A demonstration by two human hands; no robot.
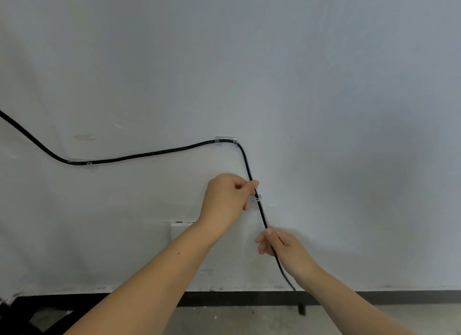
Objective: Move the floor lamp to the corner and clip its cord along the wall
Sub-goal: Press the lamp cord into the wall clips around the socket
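Observation:
A black cord (149, 154) runs along the white wall (324, 110) from the upper left. It passes through one clear clip (88, 163), then a second clear clip (226, 139), and bends downward. My left hand (228, 197) pinches the cord just above a third clear clip (258, 198). Lower down, my right hand (284, 250) grips the cord, which stretches straight between both hands. Below my right hand the cord drops to the floor, ending near a black plug (301, 309). The lamp itself is out of view.
A white wall socket plate (180, 228) sits behind my left wrist. A black skirting strip (249, 298) runs along the wall's foot above the grey floor (237, 322). Dark objects lie at the bottom left corner (15, 317).

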